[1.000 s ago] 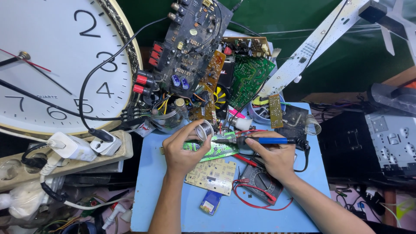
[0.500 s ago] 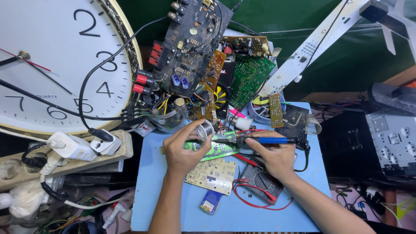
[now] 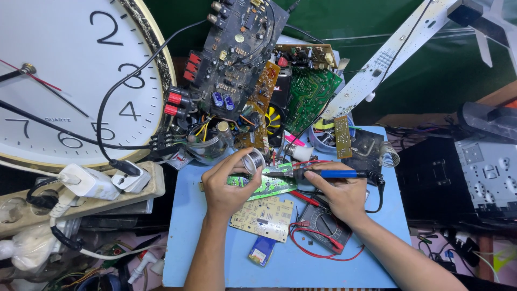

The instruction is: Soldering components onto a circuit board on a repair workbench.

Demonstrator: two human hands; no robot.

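The left hand is closed around a small silver spool of solder wire, pinching it between thumb and fingers, seemingly so the free end can reach the joint. The right hand is wrapped like a pen-grip around a blue-handled soldering iron, whose tip points left toward the spool. Both meet over a small green printed circuit board lying flat on the blue work mat.

Just in front of that green board, nearer the person, lies a pale yellow circuit board, and right of that a dark multimeter with red leads, partly under the right wrist. Behind the green board, boards and a black amplifier board are stacked leaning. Far left of it hangs a large white wall clock above a beige power strip.
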